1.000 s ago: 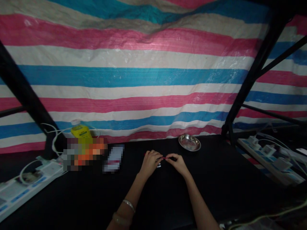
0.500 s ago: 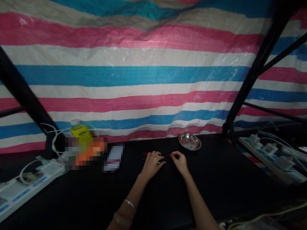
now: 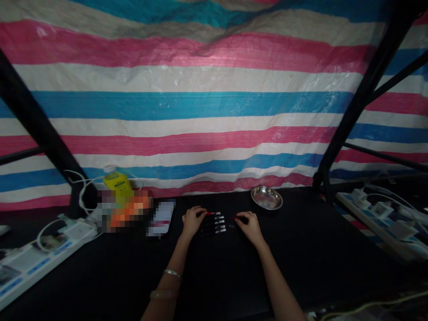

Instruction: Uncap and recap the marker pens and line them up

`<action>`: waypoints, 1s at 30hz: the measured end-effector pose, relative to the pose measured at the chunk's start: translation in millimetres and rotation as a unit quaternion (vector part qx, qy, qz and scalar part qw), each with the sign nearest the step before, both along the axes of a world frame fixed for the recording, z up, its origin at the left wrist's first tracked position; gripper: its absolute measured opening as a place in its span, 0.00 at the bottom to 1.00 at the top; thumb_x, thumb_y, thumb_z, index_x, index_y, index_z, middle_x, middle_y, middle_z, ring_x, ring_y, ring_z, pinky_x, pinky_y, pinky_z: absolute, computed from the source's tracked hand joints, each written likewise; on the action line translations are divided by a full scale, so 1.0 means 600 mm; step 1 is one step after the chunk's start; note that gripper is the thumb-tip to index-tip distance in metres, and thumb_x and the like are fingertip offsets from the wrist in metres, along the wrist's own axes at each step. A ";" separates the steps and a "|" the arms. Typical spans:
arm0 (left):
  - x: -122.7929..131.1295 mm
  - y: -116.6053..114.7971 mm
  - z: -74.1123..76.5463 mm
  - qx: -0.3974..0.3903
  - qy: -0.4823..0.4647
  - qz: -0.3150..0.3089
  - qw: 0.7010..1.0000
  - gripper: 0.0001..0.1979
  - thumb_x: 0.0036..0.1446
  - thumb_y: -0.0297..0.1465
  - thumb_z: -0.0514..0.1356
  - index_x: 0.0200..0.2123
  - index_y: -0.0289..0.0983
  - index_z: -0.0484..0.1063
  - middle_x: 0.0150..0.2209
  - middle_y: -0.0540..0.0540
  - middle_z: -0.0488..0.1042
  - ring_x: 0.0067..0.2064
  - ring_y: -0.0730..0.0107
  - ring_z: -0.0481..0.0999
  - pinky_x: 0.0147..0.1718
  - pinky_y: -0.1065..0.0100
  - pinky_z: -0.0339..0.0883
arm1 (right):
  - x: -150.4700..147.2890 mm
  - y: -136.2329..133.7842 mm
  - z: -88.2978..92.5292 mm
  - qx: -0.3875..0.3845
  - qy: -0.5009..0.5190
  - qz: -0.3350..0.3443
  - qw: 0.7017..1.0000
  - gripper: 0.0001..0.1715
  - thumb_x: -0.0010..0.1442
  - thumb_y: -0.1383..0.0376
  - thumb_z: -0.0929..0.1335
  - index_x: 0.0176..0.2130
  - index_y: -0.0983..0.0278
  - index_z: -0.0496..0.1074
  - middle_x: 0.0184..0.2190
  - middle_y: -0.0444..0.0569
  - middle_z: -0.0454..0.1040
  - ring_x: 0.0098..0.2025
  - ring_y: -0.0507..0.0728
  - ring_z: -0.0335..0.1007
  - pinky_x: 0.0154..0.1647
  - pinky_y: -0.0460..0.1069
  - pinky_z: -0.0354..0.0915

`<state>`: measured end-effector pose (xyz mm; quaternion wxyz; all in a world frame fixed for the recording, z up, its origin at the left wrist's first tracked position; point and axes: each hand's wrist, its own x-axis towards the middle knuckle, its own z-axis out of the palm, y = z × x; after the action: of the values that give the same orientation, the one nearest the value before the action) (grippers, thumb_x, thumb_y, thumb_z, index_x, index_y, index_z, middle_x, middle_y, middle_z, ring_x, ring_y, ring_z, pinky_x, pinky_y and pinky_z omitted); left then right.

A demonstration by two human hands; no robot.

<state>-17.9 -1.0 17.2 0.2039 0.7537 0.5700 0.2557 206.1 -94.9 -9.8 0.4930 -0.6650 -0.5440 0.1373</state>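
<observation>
Black table [image 3: 301,249]: left hand [image 3: 192,220] pinching red pen [image 3: 211,213] beyond black pens [image 3: 219,222], right hand [image 3: 250,226] pinching red bit [image 3: 233,218]; looks like fitting, next move probably needs bit and pen tip [image 3: 218,213] aligned.

Dish [image 3: 267,200] beyond right hand [image 3: 249,225]; likely pens [image 3: 220,222] left.

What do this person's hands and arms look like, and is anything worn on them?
The left hand and right hand are ungloved, with no sleeves in view. The left forearm wears a shiny silver-coloured bangle and, nearer the elbow, a duller band. The right forearm shows none.
</observation>
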 end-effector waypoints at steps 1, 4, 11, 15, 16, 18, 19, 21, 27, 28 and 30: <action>-0.001 0.001 -0.001 -0.002 -0.004 0.002 1.000 0.10 0.56 0.36 0.56 0.38 0.44 0.76 0.50 0.47 0.71 0.52 0.59 0.66 0.48 0.58 0.55 | 0.000 -0.001 0.002 -0.004 0.001 0.015 1.000 0.10 0.47 0.62 0.70 0.34 0.59 0.77 0.33 0.49 0.73 0.40 0.59 0.66 0.44 0.53 0.61; 0.001 0.000 0.000 0.000 -0.003 0.005 1.000 0.10 0.56 0.36 0.56 0.38 0.44 0.76 0.50 0.46 0.71 0.52 0.60 0.66 0.48 0.58 0.55 | 0.003 -0.006 0.007 -0.015 -0.010 0.062 0.998 0.14 0.45 0.58 0.72 0.35 0.56 0.77 0.35 0.48 0.73 0.41 0.59 0.66 0.45 0.53 0.59; 0.004 -0.008 0.006 0.002 0.012 0.006 1.000 0.10 0.57 0.36 0.55 0.38 0.44 0.75 0.50 0.46 0.70 0.52 0.59 0.65 0.47 0.56 0.56 | 0.002 -0.008 0.004 -0.047 -0.059 0.056 0.996 0.09 0.42 0.60 0.74 0.30 0.52 0.78 0.37 0.47 0.70 0.42 0.59 0.64 0.45 0.52 0.57; 0.012 -0.018 0.016 0.053 0.010 -0.001 0.999 0.10 0.57 0.34 0.54 0.39 0.43 0.74 0.50 0.46 0.70 0.51 0.59 0.66 0.47 0.58 0.56 | -0.002 -0.004 0.002 -0.047 -0.052 0.043 0.997 0.04 0.45 0.61 0.72 0.28 0.53 0.78 0.35 0.47 0.71 0.40 0.59 0.64 0.43 0.52 0.58; 0.017 -0.023 0.020 0.077 0.009 -0.015 0.997 0.10 0.58 0.33 0.54 0.39 0.43 0.74 0.50 0.46 0.70 0.51 0.60 0.66 0.47 0.59 0.56 | -0.002 -0.003 0.002 -0.045 -0.048 0.039 0.997 0.04 0.46 0.62 0.72 0.28 0.54 0.78 0.35 0.47 0.71 0.40 0.59 0.64 0.43 0.52 0.58; 0.032 -0.038 0.029 0.122 0.012 -0.067 0.990 0.10 0.57 0.33 0.55 0.39 0.43 0.74 0.49 0.46 0.71 0.51 0.61 0.66 0.47 0.60 0.55 | -0.003 -0.001 0.001 -0.043 -0.039 0.032 0.998 0.04 0.46 0.61 0.72 0.28 0.54 0.78 0.34 0.47 0.72 0.40 0.59 0.65 0.43 0.53 0.58; 0.041 -0.047 0.033 0.136 0.016 -0.101 0.985 0.10 0.58 0.33 0.55 0.39 0.43 0.74 0.48 0.47 0.71 0.51 0.61 0.66 0.47 0.60 0.55 | -0.003 -0.001 0.001 -0.040 -0.035 0.030 0.998 0.04 0.46 0.61 0.72 0.28 0.54 0.78 0.34 0.47 0.72 0.40 0.59 0.65 0.44 0.53 0.57; 0.061 -0.066 0.038 0.151 0.031 -0.172 0.973 0.10 0.58 0.32 0.55 0.40 0.43 0.74 0.47 0.47 0.73 0.50 0.62 0.66 0.47 0.59 0.53 | -0.003 0.000 0.003 -0.029 -0.022 0.034 0.999 0.04 0.46 0.60 0.72 0.28 0.54 0.78 0.35 0.47 0.72 0.41 0.59 0.65 0.45 0.53 0.57; 0.093 -0.094 0.034 0.160 0.049 -0.268 0.949 0.10 0.59 0.30 0.54 0.41 0.44 0.73 0.39 0.48 0.76 0.44 0.65 0.68 0.47 0.59 0.50 | -0.006 0.000 0.010 0.021 0.027 0.058 0.998 0.07 0.47 0.57 0.71 0.28 0.56 0.78 0.34 0.47 0.73 0.42 0.58 0.66 0.46 0.53 0.58; 0.093 -0.094 0.032 0.157 0.046 -0.263 0.951 0.10 0.59 0.30 0.54 0.40 0.43 0.74 0.37 0.49 0.76 0.43 0.65 0.68 0.47 0.59 0.50 | -0.007 0.000 0.009 0.025 0.029 0.062 0.997 0.07 0.48 0.57 0.71 0.28 0.56 0.78 0.34 0.47 0.74 0.41 0.58 0.67 0.47 0.53 0.58; 0.090 -0.090 0.030 0.151 0.038 -0.239 0.958 0.09 0.60 0.31 0.54 0.38 0.43 0.74 0.35 0.49 0.77 0.42 0.65 0.69 0.46 0.59 0.50 | -0.007 0.002 0.006 0.033 0.027 0.054 0.998 0.08 0.48 0.57 0.71 0.30 0.57 0.78 0.34 0.48 0.74 0.41 0.58 0.67 0.46 0.53 0.59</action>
<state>36.0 -54.9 35.4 0.1215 0.8993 0.3351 0.2533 202.0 -93.6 -6.0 0.5207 -0.6144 -0.5699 0.1632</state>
